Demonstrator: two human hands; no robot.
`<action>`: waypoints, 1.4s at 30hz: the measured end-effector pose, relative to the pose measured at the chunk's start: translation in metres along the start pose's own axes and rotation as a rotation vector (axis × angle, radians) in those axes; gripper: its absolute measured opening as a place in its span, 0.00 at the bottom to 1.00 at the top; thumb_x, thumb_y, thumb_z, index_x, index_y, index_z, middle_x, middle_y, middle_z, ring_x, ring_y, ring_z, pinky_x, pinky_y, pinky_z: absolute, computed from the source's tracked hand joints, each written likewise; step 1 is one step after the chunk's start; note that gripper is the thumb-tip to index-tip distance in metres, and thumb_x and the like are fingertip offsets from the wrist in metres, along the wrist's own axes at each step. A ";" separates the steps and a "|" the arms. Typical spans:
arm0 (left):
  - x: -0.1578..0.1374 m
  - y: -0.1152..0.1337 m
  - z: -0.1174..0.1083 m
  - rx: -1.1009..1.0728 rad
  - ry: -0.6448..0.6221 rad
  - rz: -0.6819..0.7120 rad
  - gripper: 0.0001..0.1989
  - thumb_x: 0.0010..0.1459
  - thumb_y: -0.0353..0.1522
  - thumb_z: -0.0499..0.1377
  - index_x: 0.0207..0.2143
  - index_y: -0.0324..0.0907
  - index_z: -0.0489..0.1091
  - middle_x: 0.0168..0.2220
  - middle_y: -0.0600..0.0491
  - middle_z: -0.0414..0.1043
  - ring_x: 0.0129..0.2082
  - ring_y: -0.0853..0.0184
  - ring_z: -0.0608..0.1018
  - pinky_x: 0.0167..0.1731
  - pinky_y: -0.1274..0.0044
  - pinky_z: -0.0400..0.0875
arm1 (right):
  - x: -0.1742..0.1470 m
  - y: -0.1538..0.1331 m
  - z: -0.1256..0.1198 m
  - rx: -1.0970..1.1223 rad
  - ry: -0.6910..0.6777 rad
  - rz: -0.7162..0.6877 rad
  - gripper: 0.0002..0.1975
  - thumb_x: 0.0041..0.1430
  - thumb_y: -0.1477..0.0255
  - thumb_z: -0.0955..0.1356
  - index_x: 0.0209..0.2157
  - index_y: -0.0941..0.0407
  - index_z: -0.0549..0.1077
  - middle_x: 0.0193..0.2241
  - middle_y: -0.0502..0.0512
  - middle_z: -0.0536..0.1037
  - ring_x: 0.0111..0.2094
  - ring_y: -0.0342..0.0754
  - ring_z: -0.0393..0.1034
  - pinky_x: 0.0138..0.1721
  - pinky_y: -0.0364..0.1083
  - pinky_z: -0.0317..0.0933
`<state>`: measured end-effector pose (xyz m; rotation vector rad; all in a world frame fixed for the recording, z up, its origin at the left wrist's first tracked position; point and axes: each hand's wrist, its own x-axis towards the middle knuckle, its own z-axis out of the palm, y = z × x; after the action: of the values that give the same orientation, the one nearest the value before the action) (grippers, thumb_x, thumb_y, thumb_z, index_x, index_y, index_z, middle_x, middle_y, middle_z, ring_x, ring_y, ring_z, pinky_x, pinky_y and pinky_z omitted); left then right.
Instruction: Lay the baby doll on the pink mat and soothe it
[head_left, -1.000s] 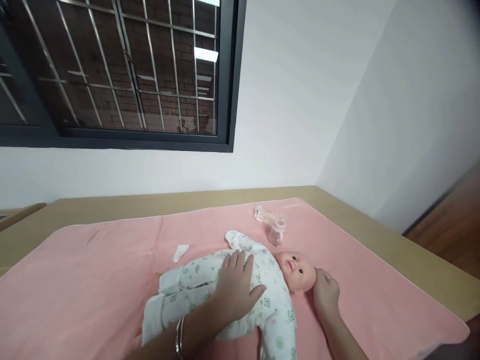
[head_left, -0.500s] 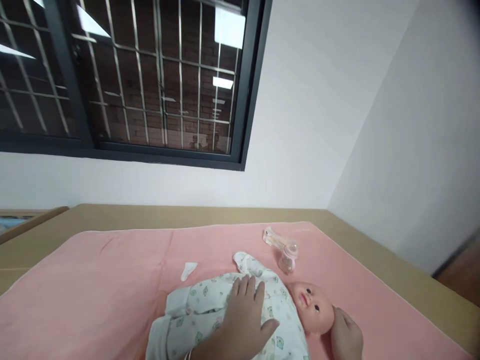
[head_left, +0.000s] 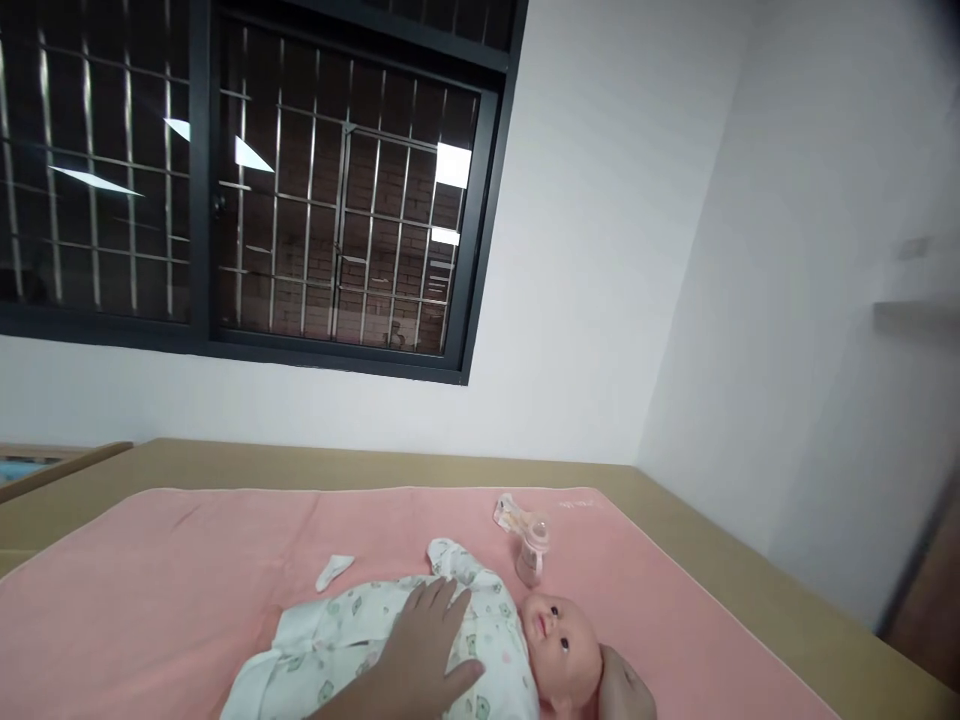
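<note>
Frame edge crops right hand (head_left: 624, 692) behind doll (head_left: 480, 650) head.

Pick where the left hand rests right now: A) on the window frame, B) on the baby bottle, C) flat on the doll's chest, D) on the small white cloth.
C: the left hand lies open on the doll, on its patterned white suit, apart from the baby bottle.
</note>
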<state>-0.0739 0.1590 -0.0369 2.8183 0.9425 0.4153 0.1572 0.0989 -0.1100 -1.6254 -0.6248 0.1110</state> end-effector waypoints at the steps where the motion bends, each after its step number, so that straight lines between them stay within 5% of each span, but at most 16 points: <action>1: 0.000 -0.001 0.002 0.007 0.010 0.003 0.36 0.61 0.48 0.58 0.66 0.41 0.59 0.66 0.36 0.61 0.65 0.40 0.64 0.61 0.45 0.61 | 0.002 0.005 -0.007 -0.008 0.013 0.001 0.18 0.48 0.51 0.71 0.26 0.51 0.71 0.24 0.54 0.70 0.32 0.56 0.67 0.27 0.52 0.63; 4: 0.001 -0.006 0.009 0.020 0.048 0.005 0.34 0.62 0.48 0.57 0.66 0.43 0.59 0.66 0.38 0.61 0.65 0.40 0.65 0.61 0.44 0.61 | 0.015 0.012 -0.037 0.052 0.032 0.064 0.18 0.46 0.54 0.70 0.18 0.52 0.63 0.18 0.53 0.64 0.26 0.52 0.61 0.25 0.51 0.56; 8: 0.000 -0.011 0.019 0.024 0.095 0.011 0.35 0.61 0.50 0.58 0.66 0.47 0.60 0.66 0.41 0.62 0.64 0.40 0.66 0.60 0.45 0.63 | 0.060 -0.013 -0.061 0.197 0.018 0.088 0.21 0.56 0.55 0.64 0.19 0.54 0.56 0.19 0.48 0.58 0.25 0.44 0.53 0.27 0.46 0.53; 12: -0.001 -0.011 0.020 0.040 0.133 0.015 0.33 0.61 0.47 0.59 0.66 0.48 0.59 0.66 0.42 0.63 0.64 0.43 0.67 0.60 0.48 0.65 | 0.123 -0.044 -0.043 0.171 -0.086 -0.088 0.19 0.56 0.56 0.65 0.22 0.54 0.57 0.22 0.46 0.58 0.27 0.42 0.54 0.30 0.44 0.52; 16: 0.002 -0.016 0.025 0.065 0.153 0.041 0.32 0.63 0.47 0.57 0.66 0.46 0.59 0.65 0.39 0.64 0.63 0.42 0.68 0.59 0.47 0.66 | 0.169 -0.036 -0.012 0.115 -0.329 -0.170 0.20 0.49 0.54 0.69 0.36 0.56 0.72 0.36 0.55 0.75 0.41 0.52 0.68 0.44 0.49 0.62; 20: 0.003 -0.022 0.032 0.088 0.176 0.061 0.33 0.63 0.49 0.56 0.66 0.47 0.59 0.66 0.40 0.63 0.63 0.42 0.68 0.59 0.48 0.66 | 0.178 -0.012 0.006 0.073 -0.540 -0.195 0.36 0.47 0.53 0.72 0.54 0.56 0.68 0.52 0.61 0.74 0.51 0.56 0.69 0.51 0.53 0.62; 27: 0.001 -0.014 0.025 0.084 0.166 0.057 0.33 0.62 0.47 0.57 0.66 0.46 0.59 0.65 0.41 0.64 0.63 0.43 0.68 0.59 0.49 0.66 | 0.166 0.001 0.015 0.029 -0.731 -0.215 0.43 0.49 0.57 0.73 0.64 0.54 0.58 0.58 0.61 0.69 0.57 0.55 0.66 0.51 0.52 0.63; 37: 0.001 -0.011 0.025 0.050 0.136 0.060 0.34 0.61 0.47 0.58 0.65 0.42 0.59 0.66 0.38 0.62 0.64 0.42 0.66 0.61 0.47 0.62 | 0.164 -0.006 0.023 -0.015 -0.644 -0.280 0.36 0.54 0.55 0.69 0.61 0.57 0.64 0.53 0.62 0.74 0.52 0.56 0.69 0.54 0.56 0.63; 42: 0.002 -0.013 0.031 0.033 0.155 0.074 0.34 0.61 0.47 0.58 0.66 0.43 0.59 0.66 0.39 0.62 0.65 0.43 0.66 0.62 0.47 0.60 | 0.175 -0.011 0.017 0.020 -0.452 -0.284 0.36 0.53 0.51 0.68 0.59 0.55 0.65 0.57 0.61 0.70 0.53 0.54 0.68 0.52 0.51 0.64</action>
<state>-0.0709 0.1693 -0.0686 2.8916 0.8819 0.6423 0.2942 0.1934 -0.0527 -1.4822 -1.1901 0.2781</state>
